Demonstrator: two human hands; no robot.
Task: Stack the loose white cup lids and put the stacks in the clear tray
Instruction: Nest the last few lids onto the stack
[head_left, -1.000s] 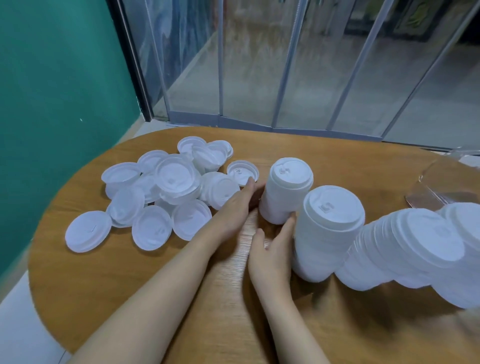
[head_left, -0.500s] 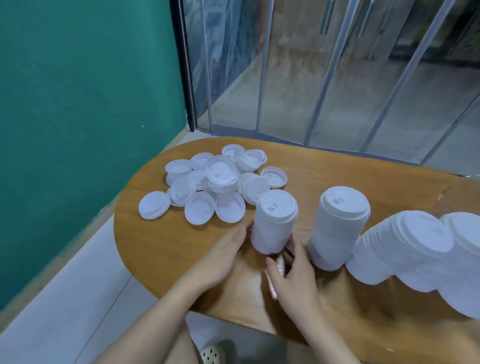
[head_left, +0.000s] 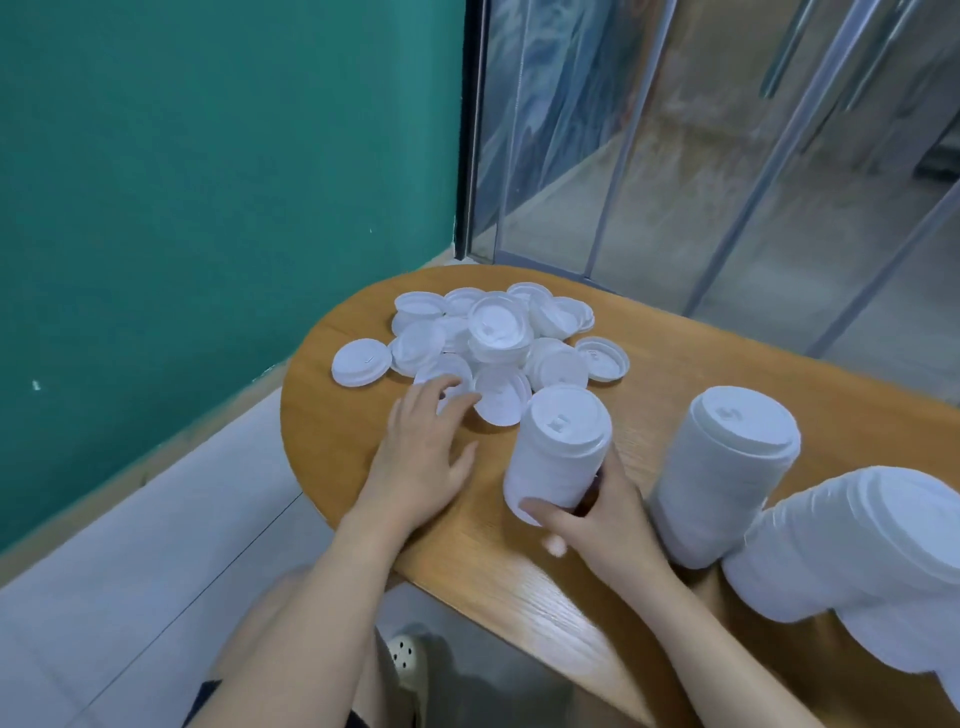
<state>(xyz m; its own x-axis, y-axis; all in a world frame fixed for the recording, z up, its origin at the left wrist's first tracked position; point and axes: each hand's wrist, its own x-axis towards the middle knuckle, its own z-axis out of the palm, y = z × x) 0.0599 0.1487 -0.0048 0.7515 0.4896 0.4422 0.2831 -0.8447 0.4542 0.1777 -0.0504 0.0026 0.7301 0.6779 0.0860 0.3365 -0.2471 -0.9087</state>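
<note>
Several loose white cup lids (head_left: 493, 338) lie in a heap at the far left end of the wooden table (head_left: 675, 374). My left hand (head_left: 421, 452) reaches over the heap's near edge, fingers spread and fingertips on a lid (head_left: 447, 384). My right hand (head_left: 597, 514) grips the base of an upright stack of lids (head_left: 558, 452). A second upright stack (head_left: 722, 467) stands to its right. Two more stacks (head_left: 862, 551) lie tilted at the right edge. The clear tray is out of view.
A teal wall (head_left: 208, 182) is on the left and glass panels (head_left: 727, 130) run behind the table. The table's rounded left edge (head_left: 291, 415) drops to a pale floor (head_left: 156, 545). My knee and a white shoe (head_left: 405, 660) show below the table.
My left hand has left the stack and moved left onto the loose lids. My right hand now holds that stack alone. The view has swung left and the tray has gone out of sight.
</note>
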